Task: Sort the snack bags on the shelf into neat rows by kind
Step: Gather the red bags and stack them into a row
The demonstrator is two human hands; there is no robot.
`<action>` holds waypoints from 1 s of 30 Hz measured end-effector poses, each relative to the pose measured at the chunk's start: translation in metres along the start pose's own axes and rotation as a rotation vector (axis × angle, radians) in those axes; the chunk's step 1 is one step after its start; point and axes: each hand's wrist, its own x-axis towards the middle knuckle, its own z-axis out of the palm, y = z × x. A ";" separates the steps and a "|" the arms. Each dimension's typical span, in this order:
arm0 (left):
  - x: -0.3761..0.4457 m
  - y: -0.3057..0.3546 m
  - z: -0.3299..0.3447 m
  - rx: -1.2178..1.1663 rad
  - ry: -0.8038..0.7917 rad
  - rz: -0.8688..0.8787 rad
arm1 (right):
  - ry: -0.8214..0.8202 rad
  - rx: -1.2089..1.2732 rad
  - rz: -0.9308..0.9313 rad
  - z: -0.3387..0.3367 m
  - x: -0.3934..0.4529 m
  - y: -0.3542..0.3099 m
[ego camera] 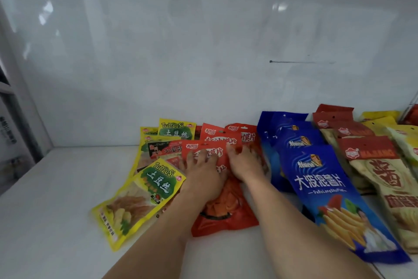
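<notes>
While both palms lie flat on the heap, the left hand (202,167) presses w/ fingers spread and nearly straight on the front red bag (222,215), a glossy crinkled flat pouch lying mid-shelf. Right hand (245,162) rests just beside it on the same red stack, fingers straight; neither grips anything. Left of the stack: yellow-green bags (133,202), shiny film, rectangular, front one tilted, plus a dark-topped bag (165,149) partly buried. Right of it: blue bags (325,190), slick foil, overlapping in a row front to back. Further right, beige bags w/ red headers (384,179), also overlapped. Shelf (56,199) smooth white, glossy white back wall (203,52).
</notes>
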 end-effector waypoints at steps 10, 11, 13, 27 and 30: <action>0.001 -0.059 -0.025 0.059 -0.058 -0.044 | -0.091 0.136 -0.176 0.014 0.001 -0.020; -0.001 -0.064 -0.028 0.066 -0.063 -0.048 | -0.101 0.144 -0.191 0.017 0.000 -0.022; -0.004 -0.073 -0.036 0.079 -0.075 -0.059 | -0.123 0.157 -0.214 0.023 -0.002 -0.026; -0.009 -0.104 -0.079 -0.023 -0.269 -0.170 | 0.027 -0.035 -0.146 0.035 -0.008 -0.034; 0.002 -0.100 -0.084 -0.247 -0.179 -0.224 | -0.003 0.104 -0.163 0.037 -0.010 -0.039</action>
